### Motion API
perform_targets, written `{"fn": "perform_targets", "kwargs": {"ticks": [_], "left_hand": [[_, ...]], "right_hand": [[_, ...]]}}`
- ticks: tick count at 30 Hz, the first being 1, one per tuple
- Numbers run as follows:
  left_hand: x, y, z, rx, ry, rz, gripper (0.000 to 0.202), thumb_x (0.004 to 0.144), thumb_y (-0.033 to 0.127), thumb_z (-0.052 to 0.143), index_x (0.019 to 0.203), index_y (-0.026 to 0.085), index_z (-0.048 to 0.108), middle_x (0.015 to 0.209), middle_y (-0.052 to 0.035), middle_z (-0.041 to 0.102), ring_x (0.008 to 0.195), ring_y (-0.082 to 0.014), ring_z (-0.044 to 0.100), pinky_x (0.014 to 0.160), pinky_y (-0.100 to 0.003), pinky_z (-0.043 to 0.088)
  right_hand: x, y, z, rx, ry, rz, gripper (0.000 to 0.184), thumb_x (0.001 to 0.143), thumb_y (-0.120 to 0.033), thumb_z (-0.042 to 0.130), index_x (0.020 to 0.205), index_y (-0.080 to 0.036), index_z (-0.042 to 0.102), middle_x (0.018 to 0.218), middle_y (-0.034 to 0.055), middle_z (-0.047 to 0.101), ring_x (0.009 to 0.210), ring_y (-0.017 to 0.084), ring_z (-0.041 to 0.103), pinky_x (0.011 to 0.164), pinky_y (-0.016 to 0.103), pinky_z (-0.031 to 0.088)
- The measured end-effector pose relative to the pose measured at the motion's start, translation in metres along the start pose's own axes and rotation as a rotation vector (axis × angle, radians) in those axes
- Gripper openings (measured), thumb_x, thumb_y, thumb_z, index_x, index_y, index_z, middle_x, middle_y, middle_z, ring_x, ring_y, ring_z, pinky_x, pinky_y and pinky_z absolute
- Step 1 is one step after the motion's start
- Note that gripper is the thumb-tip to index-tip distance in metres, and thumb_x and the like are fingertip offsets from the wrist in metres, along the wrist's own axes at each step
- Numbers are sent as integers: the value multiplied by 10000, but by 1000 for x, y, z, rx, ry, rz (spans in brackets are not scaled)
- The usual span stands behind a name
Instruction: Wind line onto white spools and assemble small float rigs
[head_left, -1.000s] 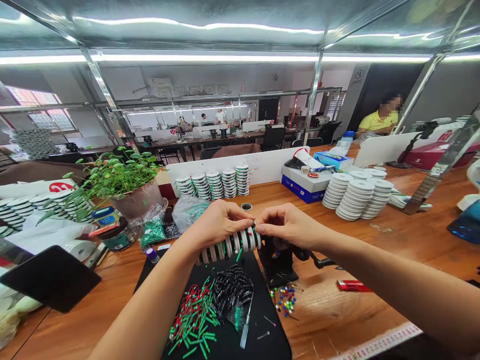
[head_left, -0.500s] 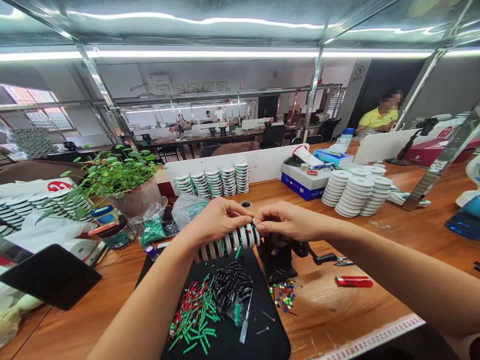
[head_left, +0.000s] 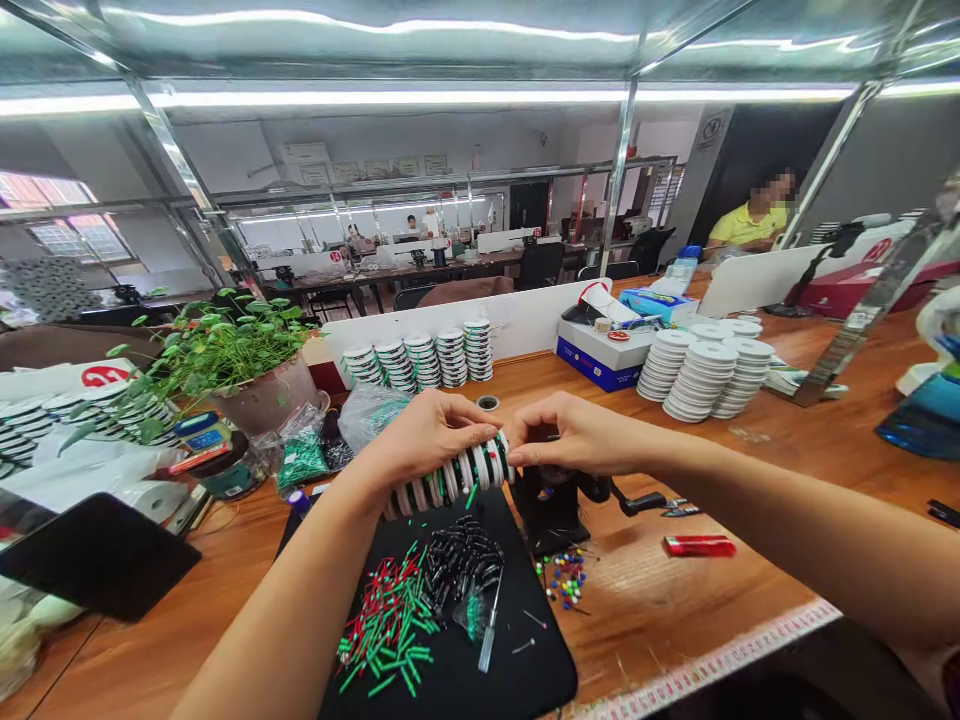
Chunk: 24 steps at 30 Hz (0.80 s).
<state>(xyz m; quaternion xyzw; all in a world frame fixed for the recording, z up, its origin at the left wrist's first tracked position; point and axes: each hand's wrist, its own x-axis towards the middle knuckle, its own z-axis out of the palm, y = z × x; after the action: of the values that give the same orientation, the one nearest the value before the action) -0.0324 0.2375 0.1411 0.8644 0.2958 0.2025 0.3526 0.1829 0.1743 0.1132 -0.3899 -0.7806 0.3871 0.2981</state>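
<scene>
The left hand (head_left: 424,440) and the right hand (head_left: 577,435) meet above the far end of a black mat (head_left: 529,640), both clenched on a horizontal row of white rings (head_left: 450,483) banded with black and green (what threads the rings together is hidden). The right fingertips (head_left: 529,452) pinch the row's right end, just beside a small black hand-crank winder (head_left: 551,510). Nearer on the mat lie a heap of red-and-green sleeves (head_left: 388,620), a heap of black tubes (head_left: 459,558) and a clear-handled awl (head_left: 489,630). Coloured pins (head_left: 564,578) are scattered on the worktop (head_left: 645,610) to the right, near a red lighter (head_left: 699,546). Stacks of white spools (head_left: 694,378) stand far right, and a potted plant (head_left: 266,395) far left. A person in a yellow shirt (head_left: 750,226) sits beyond the far right.
</scene>
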Motion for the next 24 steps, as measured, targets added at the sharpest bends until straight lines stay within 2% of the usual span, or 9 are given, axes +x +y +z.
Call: {"fn": "perform_targets", "kwargs": {"ticks": [4, 7, 12, 15, 18, 21, 24], "left_hand": [[0, 0, 0, -14, -13, 11, 204, 834, 324, 685, 904, 184, 815, 916, -65, 807, 811, -187, 704, 726, -283, 544], [2, -1, 0, -2, -17, 28, 233, 828, 353, 693, 933, 182, 812, 899, -58, 807, 785, -180, 696, 703, -270, 539], [6, 0, -1, 41, -26, -1, 247, 837, 372, 677, 859, 158, 799, 841, -62, 800, 744, -174, 693, 698, -264, 550], [3, 3, 0, 101, 7, 7, 223, 860, 334, 658, 902, 158, 788, 873, -68, 800, 768, -185, 706, 724, -283, 566], [-13, 8, 3, 337, 158, 144, 168, 891, 274, 644, 963, 190, 771, 961, -66, 786, 867, -204, 703, 835, -344, 562], [-42, 9, 10, 549, 323, 269, 145, 934, 220, 602, 963, 201, 742, 1009, -73, 760, 967, -227, 685, 919, -411, 547], [-71, 3, 24, 577, 357, 305, 195, 958, 177, 566, 1096, 203, 701, 1142, -92, 725, 1071, -226, 675, 957, -418, 554]], "right_hand": [[8, -2, -11, 91, -85, 47, 242, 809, -381, 748, 769, -149, 692, 720, 2, 659, 635, 121, 560, 598, 234, 421], [13, -1, -13, 129, -89, 57, 227, 779, -356, 774, 762, -144, 696, 730, 10, 681, 661, 124, 587, 639, 245, 440], [20, 3, -13, 173, -43, 71, 290, 681, -308, 842, 768, -171, 601, 699, -24, 657, 649, 120, 596, 621, 247, 453], [21, 3, -14, 167, -68, 61, 288, 687, -305, 834, 786, -168, 601, 702, -27, 652, 652, 118, 594, 623, 249, 456], [20, 1, -13, 163, -84, 60, 281, 710, -326, 821, 801, -168, 607, 711, -24, 657, 661, 121, 598, 628, 251, 456], [19, 0, -13, 136, -90, 65, 284, 727, -350, 816, 804, -169, 611, 710, -18, 657, 655, 127, 594, 612, 251, 446], [20, 1, -13, 152, -100, 82, 304, 702, -358, 832, 791, -166, 613, 692, -21, 643, 636, 121, 572, 599, 246, 432]]}}
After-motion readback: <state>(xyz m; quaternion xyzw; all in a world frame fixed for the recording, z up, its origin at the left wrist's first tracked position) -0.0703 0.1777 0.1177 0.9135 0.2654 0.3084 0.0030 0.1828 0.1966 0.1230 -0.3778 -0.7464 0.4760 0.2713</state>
